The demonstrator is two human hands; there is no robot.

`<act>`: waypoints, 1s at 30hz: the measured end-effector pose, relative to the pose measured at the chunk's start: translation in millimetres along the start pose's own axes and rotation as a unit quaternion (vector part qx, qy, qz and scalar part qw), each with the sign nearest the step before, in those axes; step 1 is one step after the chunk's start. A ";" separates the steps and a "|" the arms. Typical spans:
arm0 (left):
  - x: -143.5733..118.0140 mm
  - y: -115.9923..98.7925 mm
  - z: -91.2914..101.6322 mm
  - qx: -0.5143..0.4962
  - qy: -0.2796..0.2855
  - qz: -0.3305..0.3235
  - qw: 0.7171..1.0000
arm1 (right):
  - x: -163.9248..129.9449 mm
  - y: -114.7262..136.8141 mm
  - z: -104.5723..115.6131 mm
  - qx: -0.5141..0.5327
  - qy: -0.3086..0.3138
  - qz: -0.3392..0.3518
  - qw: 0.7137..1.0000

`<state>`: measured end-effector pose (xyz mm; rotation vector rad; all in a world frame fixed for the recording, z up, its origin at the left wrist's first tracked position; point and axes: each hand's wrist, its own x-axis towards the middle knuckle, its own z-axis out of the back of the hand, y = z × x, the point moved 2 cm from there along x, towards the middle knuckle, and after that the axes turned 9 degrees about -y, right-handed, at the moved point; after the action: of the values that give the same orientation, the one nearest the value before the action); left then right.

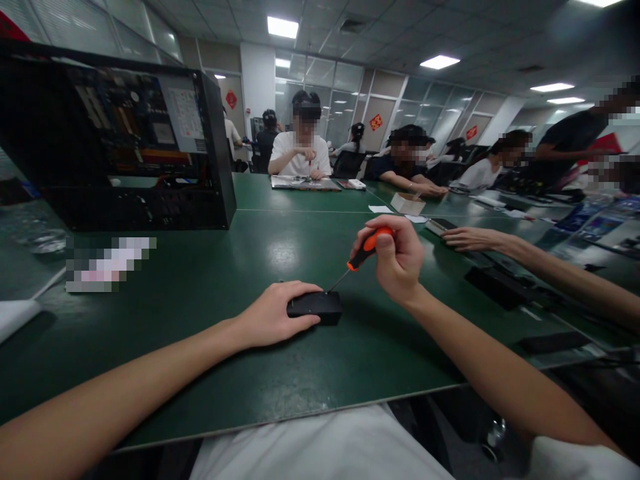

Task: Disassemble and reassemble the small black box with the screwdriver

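A small black box-shaped device [320, 308] lies on the green table [200, 387] in front of me. My left hand [277, 310] grips it from the left, the thumb along the near side and the fingers over the far side. Above and to the right, my right hand [395, 257] is closed around the orange and black handle of a screwdriver [371, 247]. The screwdriver slants down to the left, and its tip meets the top of the device near the far edge. What the tip sits in is too small to make out.
An open black computer case [217, 147] stands at the back left. A co-worker's hand [467, 239] rests by a flat device on the right, near black boxes [500, 287]. A small open carton [407, 203] stands farther back. Across the table another person [300, 150] works.
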<state>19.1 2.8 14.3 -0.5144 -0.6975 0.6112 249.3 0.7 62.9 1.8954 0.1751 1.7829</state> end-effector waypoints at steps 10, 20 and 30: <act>-1.0 2.4 -1.1 0.006 0.002 -0.019 1.000 | 0.8 -2.0 -7.9 -0.044 0.041 -0.059 0.996; -1.4 4.5 -1.8 0.004 0.006 -0.040 0.999 | -1.4 -3.6 -14.0 0.031 0.011 -0.068 0.997; -1.2 2.4 -0.3 0.012 0.011 -0.039 0.999 | -1.9 -4.1 -13.8 0.037 0.006 -0.064 0.997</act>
<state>17.7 3.6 12.1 -0.4692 -0.6867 0.5395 236.9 7.3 59.2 1.8800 0.3621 1.7243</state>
